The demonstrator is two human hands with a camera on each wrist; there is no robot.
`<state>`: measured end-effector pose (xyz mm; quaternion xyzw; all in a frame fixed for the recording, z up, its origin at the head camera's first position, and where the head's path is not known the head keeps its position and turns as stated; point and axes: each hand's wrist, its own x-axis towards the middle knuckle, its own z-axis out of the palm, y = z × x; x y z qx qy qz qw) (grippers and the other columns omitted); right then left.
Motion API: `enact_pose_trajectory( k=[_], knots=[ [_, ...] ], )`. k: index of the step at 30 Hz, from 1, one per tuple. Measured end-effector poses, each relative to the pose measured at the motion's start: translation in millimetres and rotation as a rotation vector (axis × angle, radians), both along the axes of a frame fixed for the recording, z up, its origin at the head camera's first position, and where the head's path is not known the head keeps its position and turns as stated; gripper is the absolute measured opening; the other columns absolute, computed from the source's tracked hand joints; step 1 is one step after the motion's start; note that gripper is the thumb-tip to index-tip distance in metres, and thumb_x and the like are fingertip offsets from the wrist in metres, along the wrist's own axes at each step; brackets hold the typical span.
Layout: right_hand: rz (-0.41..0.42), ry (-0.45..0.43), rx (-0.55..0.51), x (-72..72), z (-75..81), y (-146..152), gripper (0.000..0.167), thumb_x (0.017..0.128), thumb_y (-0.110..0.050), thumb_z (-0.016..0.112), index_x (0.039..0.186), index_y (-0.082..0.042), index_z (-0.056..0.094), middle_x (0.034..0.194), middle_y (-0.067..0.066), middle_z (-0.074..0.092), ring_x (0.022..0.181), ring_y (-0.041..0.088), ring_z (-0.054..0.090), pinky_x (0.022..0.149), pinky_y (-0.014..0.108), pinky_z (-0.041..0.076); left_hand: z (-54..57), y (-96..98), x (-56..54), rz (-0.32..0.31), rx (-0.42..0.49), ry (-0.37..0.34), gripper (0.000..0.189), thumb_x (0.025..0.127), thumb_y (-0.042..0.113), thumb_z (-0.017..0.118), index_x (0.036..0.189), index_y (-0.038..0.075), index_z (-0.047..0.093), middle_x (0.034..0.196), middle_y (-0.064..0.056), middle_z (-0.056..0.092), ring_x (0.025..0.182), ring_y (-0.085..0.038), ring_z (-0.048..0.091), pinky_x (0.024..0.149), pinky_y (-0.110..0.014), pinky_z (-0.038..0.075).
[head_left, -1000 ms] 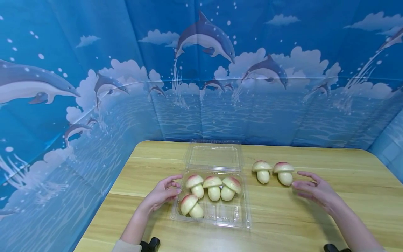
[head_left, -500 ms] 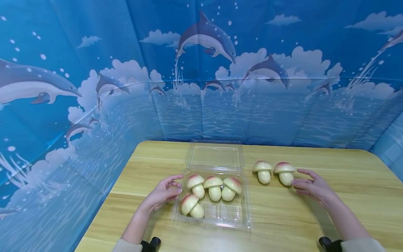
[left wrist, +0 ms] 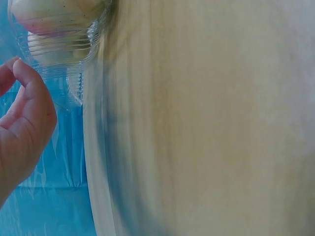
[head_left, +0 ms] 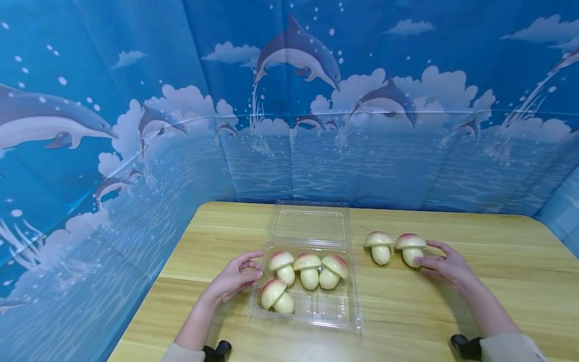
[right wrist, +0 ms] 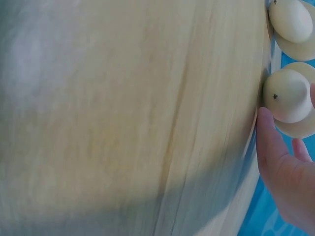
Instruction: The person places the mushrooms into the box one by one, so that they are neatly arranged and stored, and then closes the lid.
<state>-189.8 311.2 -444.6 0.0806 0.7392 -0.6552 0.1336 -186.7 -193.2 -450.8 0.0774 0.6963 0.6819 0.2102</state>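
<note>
Clear hinged box (head_left: 316,304) on the wooden table (head_left: 398,311), lid (head_left: 309,223) laid back at 12 o'clock. Holds four mushroom-shaped pieces: one at 10 o'clock (head_left: 285,274), one at 12 o'clock (head_left: 308,279), one at 1 o'clock (head_left: 331,276), one tilted at 8 o'clock (head_left: 282,303). Base ridged; compartments too faint to count.

Outside, at the box's 2 o'clock: near loose mushroom (head_left: 380,254) and far loose mushroom (head_left: 410,242), side by side.

Right hand (head_left: 448,266) at the far one's 4 o'clock, thumb at stem, index by cap; grip wide, not closed round it. Left hand (head_left: 232,279) at the box's 9 o'clock, fingers loosely bent, holding nothing visible; contact with the wall unclear.

Left wrist view: box cut off at 11 o'clock, contents blurred behind ribbed plastic. Right wrist view: both loose pieces cropped at 2 o'clock, index mostly out of frame.
</note>
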Motion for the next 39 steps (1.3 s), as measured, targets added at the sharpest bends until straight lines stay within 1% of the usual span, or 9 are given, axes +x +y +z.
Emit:
enact_pose_trajectory(
  k=[9, 16, 19, 21, 25, 28, 32, 38, 39],
  knots=[
    [-0.026, -0.012, 0.041, -4.6, 0.3, -2, 0.091, 0.085, -0.011, 0.068, 0.144, 0.008, 0.001, 0.089, -0.004, 0.059, 0.077, -0.001, 0.060, 0.076, 0.029, 0.053, 1.7, 0.5, 0.8, 0.002, 0.001, -0.001, 0.059, 0.086, 0.000, 0.060, 0.139, 0.000, 0.035, 0.103, -0.011, 0.050, 0.072, -0.012, 0.052, 0.064, -0.020, 0.048],
    [-0.023, -0.021, 0.099, -5.8, 1.8, -4, 0.093, 0.084, -0.017, 0.070, 0.145, 0.007, 0.003, 0.111, 0.015, 0.054, 0.078, -0.003, 0.058, 0.078, 0.029, 0.052, 1.5, 0.1, 1.1, 0.001, 0.001, 0.004, 0.059, 0.086, 0.000, 0.060, 0.139, -0.001, 0.035, 0.102, -0.011, 0.050, 0.072, -0.012, 0.052, 0.064, -0.021, 0.048],
    [-0.025, -0.017, 0.117, -6.6, 1.4, -6, 0.095, 0.083, -0.020, 0.071, 0.144, 0.007, 0.004, 0.115, 0.021, 0.051, 0.078, -0.002, 0.058, 0.077, 0.029, 0.052, 1.3, 0.0, 0.8, 0.000, 0.003, 0.005, 0.059, 0.086, 0.000, 0.060, 0.139, -0.001, 0.035, 0.102, -0.010, 0.050, 0.071, -0.012, 0.052, 0.064, -0.021, 0.047],
    [-0.034, -0.015, 0.126, -7.1, 1.1, -7, 0.096, 0.082, -0.021, 0.073, 0.144, 0.007, 0.006, 0.116, 0.022, 0.051, 0.077, -0.001, 0.059, 0.076, 0.028, 0.053, 1.0, -0.1, 0.5, -0.001, 0.004, 0.005, 0.059, 0.086, 0.000, 0.060, 0.139, -0.001, 0.035, 0.102, -0.010, 0.050, 0.072, -0.012, 0.052, 0.064, -0.020, 0.048],
    [-0.044, -0.017, 0.134, -8.9, 0.8, -7, 0.097, 0.081, -0.021, 0.074, 0.144, 0.008, 0.007, 0.108, 0.015, 0.055, 0.076, 0.000, 0.060, 0.074, 0.027, 0.053, 0.6, -0.3, 0.3, -0.002, 0.005, 0.002, 0.059, 0.086, 0.001, 0.060, 0.139, -0.001, 0.035, 0.102, -0.011, 0.050, 0.073, -0.012, 0.053, 0.065, -0.021, 0.048],
    [-0.041, -0.020, 0.134, -10.3, 0.9, -6, 0.096, 0.082, -0.020, 0.073, 0.144, 0.008, 0.005, 0.107, 0.015, 0.056, 0.076, 0.000, 0.060, 0.074, 0.027, 0.053, 0.8, -0.3, 0.5, -0.001, 0.005, 0.001, 0.059, 0.086, 0.001, 0.061, 0.139, -0.001, 0.035, 0.103, -0.011, 0.050, 0.073, -0.012, 0.053, 0.065, -0.021, 0.048],
    [-0.039, -0.024, 0.144, -11.3, 0.4, -6, 0.096, 0.083, -0.020, 0.071, 0.144, 0.008, 0.004, 0.111, 0.018, 0.055, 0.075, 0.000, 0.059, 0.074, 0.027, 0.053, 1.0, -0.2, 0.9, 0.000, 0.003, 0.001, 0.059, 0.086, 0.001, 0.061, 0.139, -0.001, 0.035, 0.103, -0.011, 0.050, 0.072, -0.012, 0.053, 0.065, -0.021, 0.048],
    [-0.042, -0.016, 0.144, -10.6, 0.2, -6, 0.094, 0.083, -0.019, 0.071, 0.144, 0.009, 0.005, 0.104, 0.013, 0.057, 0.075, 0.001, 0.060, 0.073, 0.027, 0.053, 0.8, 0.2, 0.3, -0.001, 0.002, 0.001, 0.059, 0.087, 0.001, 0.060, 0.139, -0.001, 0.035, 0.102, -0.010, 0.049, 0.071, -0.011, 0.052, 0.064, -0.021, 0.047],
    [-0.041, -0.017, 0.148, -10.1, 0.3, -6, 0.095, 0.083, -0.020, 0.071, 0.144, 0.009, 0.005, 0.106, 0.016, 0.057, 0.075, 0.001, 0.060, 0.073, 0.027, 0.053, 1.0, 0.4, 0.2, -0.002, 0.002, 0.000, 0.059, 0.087, 0.001, 0.060, 0.139, -0.001, 0.035, 0.102, -0.010, 0.049, 0.071, -0.011, 0.052, 0.064, -0.021, 0.047]
  ],
)
